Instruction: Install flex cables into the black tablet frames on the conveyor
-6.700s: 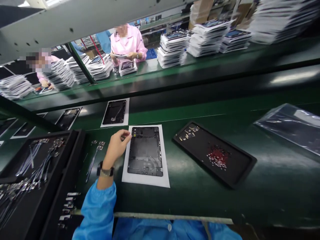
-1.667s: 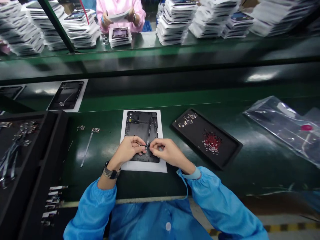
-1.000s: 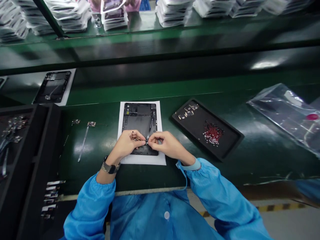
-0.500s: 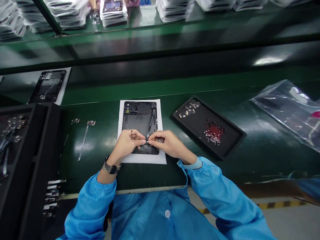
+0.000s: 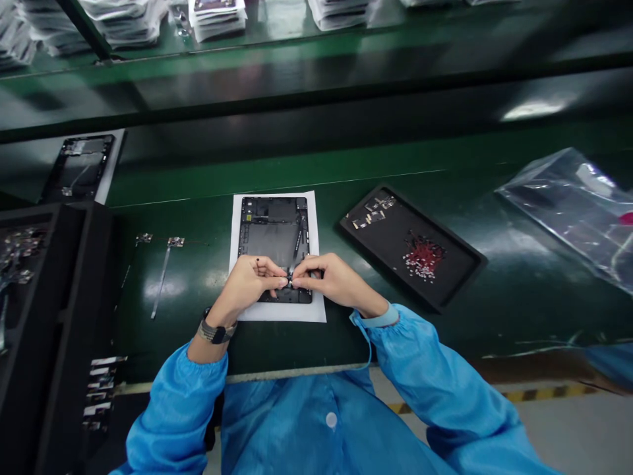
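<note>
A black tablet housing [image 5: 270, 244] lies open-side up on a white paper sheet [image 5: 316, 311]. Over its lower edge, the fingertips of my left hand [image 5: 252, 280] and my right hand [image 5: 329, 280] meet in a pinch. Between them is a small circuit board [image 5: 289, 280], mostly hidden by the fingers. From it a narrow ribbon cable [image 5: 298, 243] appears to run up the right side of the housing. Both hands are closed. Left of the sheet lie two more small boards with cables, one of them a board with a pale ribbon [image 5: 176, 242].
On the right, a black tray [image 5: 395, 245] holds small boards and a heap of red-wired parts [image 5: 424, 256]. A clear plastic bag [image 5: 568, 204] lies beyond it. Black bins [image 5: 69, 316] stand left; another tablet housing [image 5: 79, 165] lies at the back left. Wrapped stacks [image 5: 217, 20] line the shelf.
The view has shifted slightly, so the bench appears a little higher and further left. Both hands keep the same pinch at the lower part of the tablet housing.
</note>
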{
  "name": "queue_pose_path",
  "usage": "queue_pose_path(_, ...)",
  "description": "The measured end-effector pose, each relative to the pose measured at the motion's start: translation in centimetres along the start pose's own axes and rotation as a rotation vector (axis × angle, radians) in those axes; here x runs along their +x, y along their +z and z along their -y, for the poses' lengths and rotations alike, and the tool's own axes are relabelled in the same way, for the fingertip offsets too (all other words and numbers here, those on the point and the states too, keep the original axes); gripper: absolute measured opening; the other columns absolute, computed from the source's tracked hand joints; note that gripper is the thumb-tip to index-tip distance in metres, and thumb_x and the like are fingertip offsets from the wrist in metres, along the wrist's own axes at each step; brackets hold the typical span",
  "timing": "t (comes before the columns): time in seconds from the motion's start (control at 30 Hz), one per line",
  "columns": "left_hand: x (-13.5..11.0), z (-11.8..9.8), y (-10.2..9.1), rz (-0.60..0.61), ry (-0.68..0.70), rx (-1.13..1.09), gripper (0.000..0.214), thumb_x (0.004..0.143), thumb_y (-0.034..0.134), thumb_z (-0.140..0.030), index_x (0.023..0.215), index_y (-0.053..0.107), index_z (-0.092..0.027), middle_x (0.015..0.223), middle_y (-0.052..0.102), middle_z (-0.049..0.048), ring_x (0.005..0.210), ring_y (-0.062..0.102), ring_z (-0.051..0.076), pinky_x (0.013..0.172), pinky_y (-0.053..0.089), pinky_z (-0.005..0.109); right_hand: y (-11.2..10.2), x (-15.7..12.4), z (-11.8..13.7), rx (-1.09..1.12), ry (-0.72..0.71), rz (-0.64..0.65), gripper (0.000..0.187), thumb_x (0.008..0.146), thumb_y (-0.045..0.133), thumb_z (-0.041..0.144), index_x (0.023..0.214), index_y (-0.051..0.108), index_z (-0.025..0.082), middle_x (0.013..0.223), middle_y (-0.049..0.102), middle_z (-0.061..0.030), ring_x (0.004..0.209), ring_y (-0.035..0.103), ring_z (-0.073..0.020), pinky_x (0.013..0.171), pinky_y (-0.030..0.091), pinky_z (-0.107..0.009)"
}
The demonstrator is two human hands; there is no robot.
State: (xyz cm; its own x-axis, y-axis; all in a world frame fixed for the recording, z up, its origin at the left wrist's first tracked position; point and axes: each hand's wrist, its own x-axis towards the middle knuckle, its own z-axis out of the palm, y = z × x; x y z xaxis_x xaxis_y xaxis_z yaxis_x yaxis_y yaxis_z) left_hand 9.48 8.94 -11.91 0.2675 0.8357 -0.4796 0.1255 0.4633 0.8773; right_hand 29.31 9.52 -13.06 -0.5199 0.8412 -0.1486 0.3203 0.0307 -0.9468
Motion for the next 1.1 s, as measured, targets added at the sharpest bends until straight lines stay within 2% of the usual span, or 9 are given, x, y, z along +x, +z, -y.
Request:
queue_pose_path(0.4,0.0,0.2,0.3,-0.024,-0.016,0.008,0.011,0.061,0.078,-0.01,0.065,0.068,-0.012,0.058,0.067,0.0013,0.046,0.059,0.011,0.048,0.047,0.023,0.2,0.1,-0.1,0.018,0.014,-0.016,0.008,0.078,0.069,0.019,0.072,0.074,0.017,0.067,0.068,-0.0008,0.062,0.055,-0.0125,0.059,0.038,-0.025)
queue_pose_path(0.77,-0.2,0.0,0.3,-0.064,0.024,0.06,0.011,0.063,0.076,-0.017,0.07,0.069,-0.013,0.06,0.068,0.0023,0.049,0.061,0.014,0.052,0.049,0.025,0.1,0.1,0.1,0.011,0.024,-0.008,0.01,0.079,0.068,0.022,0.076,0.075,0.016,0.071,0.072,-0.0017,0.064,0.059,-0.0131,0.059,0.04,-0.024)
queue_pose_path(0.87,-1.2,-0.4,0.2,-0.069,0.07,0.196,0.009,0.067,0.074,-0.022,0.071,0.07,-0.015,0.065,0.071,0.0036,0.056,0.063,0.016,0.057,0.049,0.027,-0.2,-0.1,0.3,-0.007,0.002,-0.047,0.015,0.08,0.068,0.025,0.087,0.077,0.016,0.077,0.074,-0.0034,0.065,0.059,-0.0141,0.058,0.04,-0.025)
queue_pose_path(0.93,-1.9,-0.9,-0.1,-0.112,0.108,0.377,0.006,0.07,0.073,-0.024,0.07,0.072,-0.018,0.07,0.073,0.0043,0.061,0.063,0.018,0.06,0.048,0.029,-0.5,-0.2,0.3,-0.046,-0.021,-0.148,0.019,0.082,0.066,0.027,0.093,0.077,0.016,0.082,0.075,-0.0044,0.064,0.058,-0.0144,0.059,0.04,-0.026)
queue_pose_path(1.03,-1.6,-2.3,-0.7,-0.282,0.222,0.705,0.006,0.075,0.07,-0.026,0.072,0.074,-0.022,0.076,0.073,0.0051,0.073,0.063,0.023,0.071,0.047,0.034,-0.9,-0.3,0.1,-0.081,-0.053,-0.35,0.019,0.086,0.061,0.028,0.091,0.076,0.017,0.081,0.075,-0.0048,0.063,0.056,-0.0153,0.06,0.041,-0.028)
queue_pose_path(1.1,0.3,-3.9,-1.4,-0.407,0.356,0.879,0.007,0.078,0.068,-0.024,0.08,0.074,-0.023,0.086,0.073,0.0078,0.089,0.062,0.028,0.082,0.046,0.038,-0.8,-0.2,-0.2,-0.08,-0.062,-0.449,0.02,0.088,0.058,0.029,0.088,0.074,0.017,0.076,0.073,-0.0047,0.064,0.058,-0.0166,0.061,0.042,-0.029)
